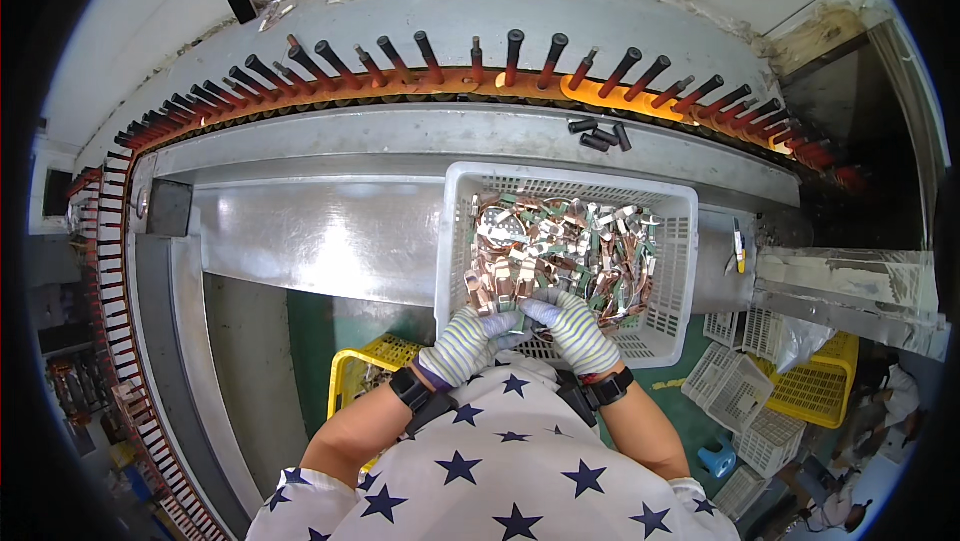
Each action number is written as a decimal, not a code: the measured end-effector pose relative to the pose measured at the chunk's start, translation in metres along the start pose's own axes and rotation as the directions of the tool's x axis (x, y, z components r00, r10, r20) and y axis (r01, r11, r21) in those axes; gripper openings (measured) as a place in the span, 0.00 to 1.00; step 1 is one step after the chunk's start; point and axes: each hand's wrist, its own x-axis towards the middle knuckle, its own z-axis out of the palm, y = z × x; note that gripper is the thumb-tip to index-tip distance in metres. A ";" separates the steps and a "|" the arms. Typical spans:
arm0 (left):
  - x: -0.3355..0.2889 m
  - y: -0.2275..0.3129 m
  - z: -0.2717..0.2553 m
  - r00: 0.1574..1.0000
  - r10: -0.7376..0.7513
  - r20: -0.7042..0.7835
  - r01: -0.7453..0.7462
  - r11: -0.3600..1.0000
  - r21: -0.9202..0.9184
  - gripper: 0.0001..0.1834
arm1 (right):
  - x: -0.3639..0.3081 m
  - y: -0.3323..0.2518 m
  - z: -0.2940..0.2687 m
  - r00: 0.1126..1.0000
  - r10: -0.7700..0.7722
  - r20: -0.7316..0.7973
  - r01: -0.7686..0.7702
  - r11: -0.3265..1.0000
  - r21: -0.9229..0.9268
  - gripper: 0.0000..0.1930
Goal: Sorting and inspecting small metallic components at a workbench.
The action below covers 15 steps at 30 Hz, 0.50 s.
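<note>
In front of me, a white slatted plastic crate (pixel 679 286) holds a heap of small metal pieces (pixel 595 251), copper-coloured and silver, many with green bands. Over its near edge, my left hand (pixel 462 346) wears a striped, grey-tipped work glove. Its fingers are closed on a copper-and-green metal piece (pixel 513 320). My right hand (pixel 578 333), gloved the same way, pinches at that piece's other side, thumb and fingertips close to the left ones. Several longer copper-coloured strips (pixel 503 281) lie just beyond my fingertips. The held piece is partly hidden by the gloves.
Behind the crate runs a curved conveyor (pixel 460 79) with upright black-tipped rods. Loose black caps (pixel 600 134) lie on the metal ledge. A yellow-handled cutter (pixel 740 249) is right of the crate. Yellow crates (pixel 345 366) and white baskets (pixel 728 388) stand lower down.
</note>
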 end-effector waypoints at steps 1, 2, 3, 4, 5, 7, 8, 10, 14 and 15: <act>0.003 -0.002 -0.005 1.000 0.006 0.020 -0.006 1.000 0.022 0.19 | -0.001 -0.006 0.003 1.000 -0.004 -0.005 0.003 0.999 -0.050 0.20; 0.004 -0.003 -0.009 0.999 0.012 0.040 -0.014 0.999 0.043 0.20 | 0.000 -0.009 0.005 1.000 -0.007 -0.009 0.006 0.995 -0.101 0.20; 0.007 -0.002 -0.010 0.999 0.007 0.043 -0.009 0.999 0.044 0.20 | 0.006 -0.006 -0.001 1.000 -0.007 -0.015 0.005 0.995 -0.099 0.20; 0.008 0.000 -0.012 1.000 0.028 0.013 -0.029 0.999 0.041 0.19 | 0.016 0.002 -0.009 0.998 -0.059 -0.038 0.051 0.979 -0.195 0.18; 0.009 0.001 -0.013 0.999 0.051 -0.017 -0.050 0.998 0.038 0.19 | 0.026 0.008 -0.017 0.992 -0.113 -0.055 0.092 0.952 -0.291 0.16; 0.014 0.004 -0.017 0.994 0.093 -0.058 -0.092 0.995 0.028 0.19 | 0.049 0.018 -0.037 0.980 -0.100 -0.174 0.061 0.974 -0.217 0.13; 0.016 0.005 -0.017 0.988 0.129 -0.089 -0.127 0.992 0.023 0.19 | 0.061 0.032 -0.053 0.960 -0.110 -0.258 0.052 0.974 -0.222 0.12; 0.017 0.007 -0.017 0.985 0.143 -0.095 -0.142 0.990 0.013 0.20 | 0.070 0.056 -0.074 0.939 -0.247 -0.241 0.079 0.834 -0.546 0.10; 0.015 0.009 -0.026 0.983 0.132 -0.128 -0.135 0.991 -0.017 0.19 | 0.070 0.079 -0.064 0.911 -0.378 0.166 0.255 0.199 -0.946 0.13; 0.017 0.010 -0.025 0.980 0.145 -0.140 -0.151 0.988 -0.033 0.18 | 0.075 0.080 -0.057 0.910 -0.380 0.166 0.255 0.197 -0.947 0.13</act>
